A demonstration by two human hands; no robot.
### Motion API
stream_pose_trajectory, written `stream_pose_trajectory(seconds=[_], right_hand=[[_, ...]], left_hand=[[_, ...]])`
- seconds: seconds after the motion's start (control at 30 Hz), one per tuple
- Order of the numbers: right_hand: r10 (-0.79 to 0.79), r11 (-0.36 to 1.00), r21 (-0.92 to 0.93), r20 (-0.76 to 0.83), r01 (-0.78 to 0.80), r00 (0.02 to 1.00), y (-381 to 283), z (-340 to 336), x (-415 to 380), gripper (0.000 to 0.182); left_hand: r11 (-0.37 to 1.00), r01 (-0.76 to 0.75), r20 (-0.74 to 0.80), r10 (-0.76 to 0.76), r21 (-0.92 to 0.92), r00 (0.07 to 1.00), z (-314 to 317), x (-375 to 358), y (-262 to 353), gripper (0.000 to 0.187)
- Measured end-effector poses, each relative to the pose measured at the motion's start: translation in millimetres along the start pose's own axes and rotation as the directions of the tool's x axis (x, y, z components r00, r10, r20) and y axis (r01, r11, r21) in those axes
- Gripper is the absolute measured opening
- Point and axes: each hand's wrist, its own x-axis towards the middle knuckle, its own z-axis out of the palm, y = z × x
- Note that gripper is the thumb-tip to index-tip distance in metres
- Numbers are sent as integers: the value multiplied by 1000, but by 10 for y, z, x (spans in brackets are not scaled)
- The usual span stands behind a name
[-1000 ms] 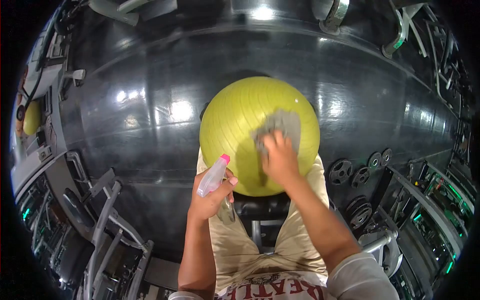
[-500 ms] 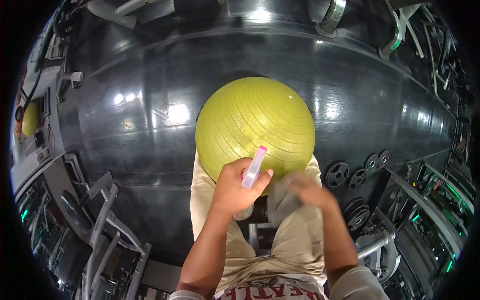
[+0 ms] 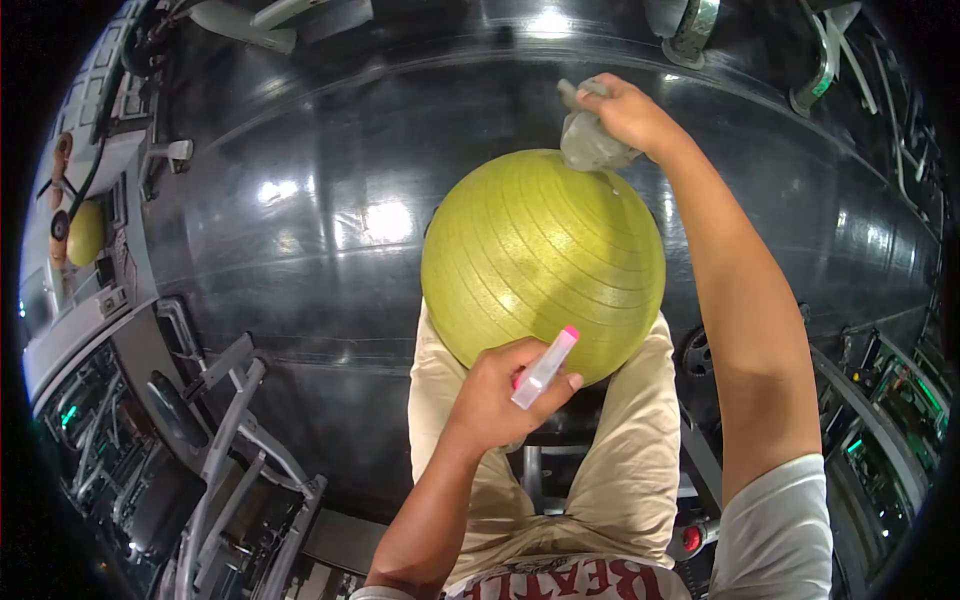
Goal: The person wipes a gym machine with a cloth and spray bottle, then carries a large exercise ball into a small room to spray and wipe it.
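Observation:
A large yellow-green exercise ball (image 3: pixel 530 255) with ridged rings rests between my knees. My left hand (image 3: pixel 495 395) is closed around a spray bottle (image 3: pixel 544 372), whose clear-white head ends in a pink nozzle pointing away from me over the ball's near side. The bottle's body is mostly hidden under the hand. Stretched out to the ball's far right side, my right hand (image 3: pixel 632 115) grips a bunched grey cloth (image 3: pixel 594 142). The cloth's lower edge overlaps the top of the ball.
Dark shiny flooring (image 3: pixel 330 260) surrounds the ball. Grey metal gym frames (image 3: pixel 225 420) stand at the left, with machine feet (image 3: pixel 690 40) at the far side. A weight plate (image 3: pixel 697 352) shows beside my right arm. Another yellow ball (image 3: pixel 86 235) appears at far left.
My right hand has moved the grey cloth from the ball's near side by my lap to its far right side. My left hand still holds the spray bottle. The view has shifted slightly.

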Motion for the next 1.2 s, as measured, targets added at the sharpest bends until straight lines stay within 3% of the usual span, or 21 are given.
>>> stream_pose_trajectory(seconds=[0.1, 0.17, 0.2, 0.27, 0.33, 0.4, 0.53, 0.6, 0.63, 0.67, 0.77, 0.8, 0.9, 0.97, 1.03, 1.07, 1.13, 1.2], right_hand=[[-3, 984, -175, 95, 20, 995, -18, 304, 17, 45], [-9, 935, -353, 95, 42, 995, 421, 665, 123, 47], [84, 916, -400, 112, -33, 990, 476, 764, -34, 44], [70, 963, -247, -173, -112, 982, 618, 1074, -463, 39], [-155, 964, -245, -219, 99, 963, 554, 1129, -974, 33], [-231, 958, -218, -191, 188, 954, 484, 1220, -1614, 32], [-245, 934, -288, -87, 211, 966, 736, 1598, -2773, 38], [-174, 938, -305, -3, 165, 985, 942, 1908, -3213, 42], [-256, 888, -351, 156, 296, 954, 1092, 2062, -3373, 41], [-161, 901, -354, 265, 251, 951, 1080, 2168, -3531, 38], [-69, 949, -252, 417, 188, 906, 965, 2294, -3579, 34], [-62, 979, -151, 417, 137, 907, 823, 2226, -3438, 34], [-42, 985, -123, 509, 120, 860, 74, 1582, -2734, 34], [-278, 960, 26, 192, 278, 941, -169, 1276, -2180, 35], [-344, 936, 34, -117, 350, 932, -389, 1078, -1478, 36], [-364, 925, 44, -178, 377, 914, -409, 1054, -1080, 35], [-291, 953, -129, -126, 275, 948, -330, 1098, -417, 36], [-109, 946, -308, -2, 103, 994, -203, 1239, -164, 36]], left_hand=[[999, 46, 12, -46, -17, 999, -46, -96, -124, 18], [990, 109, 35, -106, -92, 994, -109, -169, -161, 17], [993, 90, 22, -88, -83, 996, -154, -190, -183, 18], [996, 62, -7, -63, -66, 998, -261, -270, -232, 19], [980, 148, -57, -156, -133, 986, -360, -322, -278, 20], [966, 188, -100, -207, -177, 973, -447, -363, -386, 21], [958, 157, -131, -192, -240, 973, -501, -266, -413, 22], [965, 144, -137, -176, -217, 975, -494, -243, -299, 23], [966, 130, -135, -162, -224, 977, -469, -240, -271, 23], [967, 120, -133, -153, -226, 979, -454, -237, -244, 23], [963, 123, -143, -161, -240, 977, -470, -235, -172, 23], [959, 137, -147, -177, -249, 973, -472, -246, -174, 23], [946, 91, -210, -162, -311, 964, -526, -310, -250, 23], [947, 98, -176, -157, -305, 972, -635, -331, -299, 26], [918, 101, -168, -177, -383, 970, -675, -344, -299, 28], [920, 107, -179, -186, -377, 966, -682, -332, -277, 28], [934, 107, -161, -170, -341, 972, -677, -343, -271, 28], [937, 91, -152, -150, -338, 977, -662, -298, -249, 28]])
